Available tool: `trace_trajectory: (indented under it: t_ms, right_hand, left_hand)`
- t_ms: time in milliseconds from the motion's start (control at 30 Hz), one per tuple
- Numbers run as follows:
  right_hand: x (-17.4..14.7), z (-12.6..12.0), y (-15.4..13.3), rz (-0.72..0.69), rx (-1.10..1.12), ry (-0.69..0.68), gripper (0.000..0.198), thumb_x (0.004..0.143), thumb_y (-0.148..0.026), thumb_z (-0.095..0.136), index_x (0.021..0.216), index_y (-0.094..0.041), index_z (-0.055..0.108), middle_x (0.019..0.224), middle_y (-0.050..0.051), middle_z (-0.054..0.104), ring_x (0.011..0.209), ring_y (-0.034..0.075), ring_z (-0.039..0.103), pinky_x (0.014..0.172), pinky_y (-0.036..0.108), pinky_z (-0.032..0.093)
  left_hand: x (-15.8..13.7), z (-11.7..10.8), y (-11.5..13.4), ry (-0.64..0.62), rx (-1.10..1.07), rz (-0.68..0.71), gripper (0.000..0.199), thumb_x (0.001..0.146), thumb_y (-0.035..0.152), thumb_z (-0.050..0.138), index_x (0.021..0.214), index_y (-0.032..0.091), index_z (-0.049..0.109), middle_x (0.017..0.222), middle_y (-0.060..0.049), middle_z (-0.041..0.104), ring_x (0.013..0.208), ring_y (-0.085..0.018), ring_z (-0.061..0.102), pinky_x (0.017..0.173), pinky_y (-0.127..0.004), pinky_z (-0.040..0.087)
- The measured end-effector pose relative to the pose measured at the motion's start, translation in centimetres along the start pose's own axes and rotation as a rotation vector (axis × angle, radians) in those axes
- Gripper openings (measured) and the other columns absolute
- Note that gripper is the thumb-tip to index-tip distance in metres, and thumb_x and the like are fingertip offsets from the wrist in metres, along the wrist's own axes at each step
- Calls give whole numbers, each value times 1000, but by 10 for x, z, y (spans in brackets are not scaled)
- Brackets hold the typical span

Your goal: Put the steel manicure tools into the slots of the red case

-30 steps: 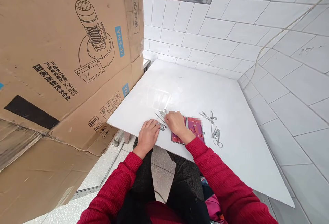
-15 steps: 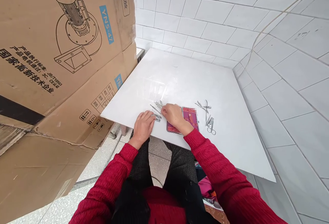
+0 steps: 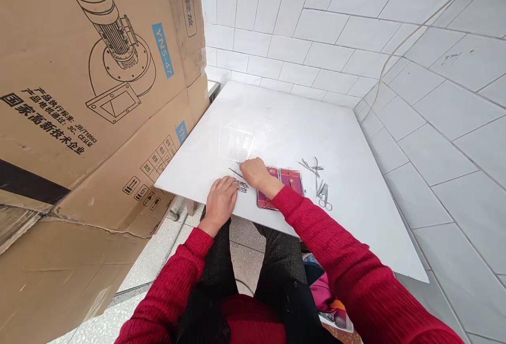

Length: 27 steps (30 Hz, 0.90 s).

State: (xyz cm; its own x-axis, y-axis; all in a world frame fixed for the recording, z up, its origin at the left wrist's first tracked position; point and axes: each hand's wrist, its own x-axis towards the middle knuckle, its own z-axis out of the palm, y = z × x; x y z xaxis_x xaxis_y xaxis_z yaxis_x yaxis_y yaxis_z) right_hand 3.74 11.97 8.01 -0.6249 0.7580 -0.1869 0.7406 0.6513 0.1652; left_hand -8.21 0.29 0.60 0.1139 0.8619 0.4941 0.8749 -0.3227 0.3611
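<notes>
My left hand [image 3: 221,199] rests palm down at the table's near edge, its fingers lying flat. Just beside its fingertips are small metal nail clippers [image 3: 242,187]. Above a thin metal tool [image 3: 236,172], my right hand [image 3: 256,174] is closed with the fingers curled down; what they hold, if anything, is hidden. Under the right wrist lies an open manicure case [image 3: 291,178] with a red and purple lining, partly covered by the forearm. To its right are nippers [image 3: 316,167], a larger nail clipper [image 3: 324,191] and small scissors [image 3: 325,205].
The tools lie on a white table [image 3: 336,133] set against a tiled wall [image 3: 292,49]. A large cardboard box [image 3: 118,138] stands close on the left. A cable [image 3: 395,54] runs down the right corner. A bag with colourful items [image 3: 328,296] sits below the table.
My right hand has shifted slightly left over the metal tools and now covers more of them. My left hand stays nearly in place. The camera view has tilted slightly up.
</notes>
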Motion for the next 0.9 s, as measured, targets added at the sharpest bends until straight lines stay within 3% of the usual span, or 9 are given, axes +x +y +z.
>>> trace_trajectory:
  t_ms: [133, 267, 367, 467, 533, 600, 700, 900]
  right_hand:
    - [1, -1, 2, 29, 65, -23, 24, 92, -12, 52, 102, -12, 74, 102, 19, 75, 99, 27, 71, 76, 30, 46]
    - [-4, 2, 18, 163, 304, 91, 19, 90, -14, 53, 94, -15, 72, 99, 12, 76, 91, 23, 70, 72, 27, 45]
    - [-13, 11, 38, 246, 650, 210, 15, 85, -10, 54, 82, -17, 67, 83, 5, 75, 77, 16, 67, 67, 24, 43]
    - [-25, 29, 57, 332, 1101, 230, 12, 80, -9, 54, 74, -18, 60, 61, -1, 65, 57, 11, 57, 57, 21, 41]
    - [-33, 43, 64, 384, 1365, 234, 10, 76, -8, 56, 79, -17, 60, 55, -4, 61, 49, 10, 52, 50, 20, 39]
    - [-40, 53, 67, 380, 1544, 276, 26, 72, -7, 58, 96, -16, 62, 56, -6, 61, 47, 9, 51, 47, 19, 38]
    - [-45, 61, 67, 309, 1625, 330, 50, 69, -7, 60, 118, -16, 59, 58, -8, 62, 48, 9, 54, 47, 18, 39]
    - [-34, 62, 63, 320, 1487, 361, 46, 74, -8, 60, 120, -14, 63, 61, -6, 64, 51, 10, 56, 52, 21, 45]
  left_hand:
    - [1, 0, 0, 18, 5, 5, 25, 99, 16, 48, 110, 23, 69, 127, -5, 67, 125, -24, 56, 110, -46, 42]
    - [2, -4, 0, 37, 16, 23, 26, 99, 16, 49, 115, 22, 68, 131, -7, 65, 128, -25, 54, 110, -47, 44]
    - [-2, -7, 6, 38, 47, 63, 28, 98, 14, 47, 117, 21, 66, 135, -9, 63, 132, -27, 51, 113, -51, 40]
    - [-10, -5, 21, 20, 60, 129, 29, 99, 12, 46, 119, 20, 65, 139, -10, 60, 136, -28, 48, 116, -53, 37]
    - [-17, 0, 33, -5, 48, 194, 29, 99, 12, 45, 120, 19, 64, 139, -10, 60, 137, -28, 48, 116, -52, 37]
    - [-23, 7, 44, -35, 34, 245, 29, 100, 14, 46, 122, 19, 64, 137, -10, 62, 136, -28, 49, 116, -52, 38]
    - [-27, 16, 53, -69, 26, 273, 29, 100, 15, 46, 124, 18, 63, 134, -10, 64, 134, -29, 51, 114, -52, 40]
    - [-27, 23, 55, -90, -38, 263, 35, 99, 12, 45, 130, 19, 60, 137, -7, 63, 132, -28, 52, 112, -51, 44]
